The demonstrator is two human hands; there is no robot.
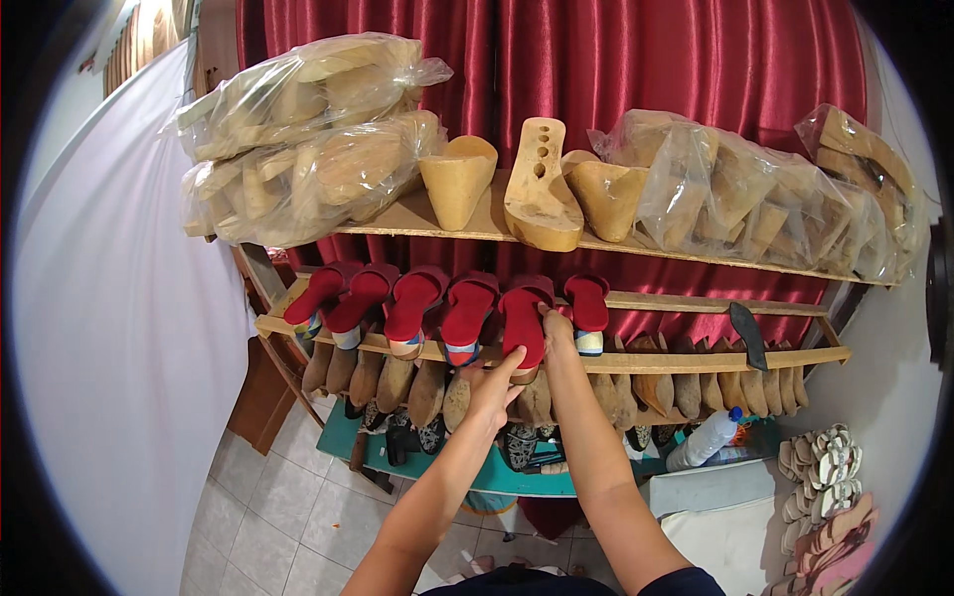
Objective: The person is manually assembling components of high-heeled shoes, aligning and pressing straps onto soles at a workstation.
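Both my hands are on a red sandal (522, 326) at the middle rack. My left hand (488, 389) grips its heel end, with the thumb on top and fingers beneath. My right hand (558, 330) is closed along its right side, near the strap; part of those fingers is hidden. Left of it stand several matching red sandals, the nearest (467, 313) beside the held one, some showing multicoloured block heels. One more red sandal (586, 303) rests just right of my right hand. The sandals lean across two wooden rails (646, 361).
Above, a wooden shelf (397, 230) bears wooden wedge soles (543, 189) and clear bags (318, 169) of wooden pieces. Shoe lasts (653, 387) hang in a row below. Lower down are a green table (497, 481), a plastic bottle (704, 439) and stacked sandals (830, 467) at right.
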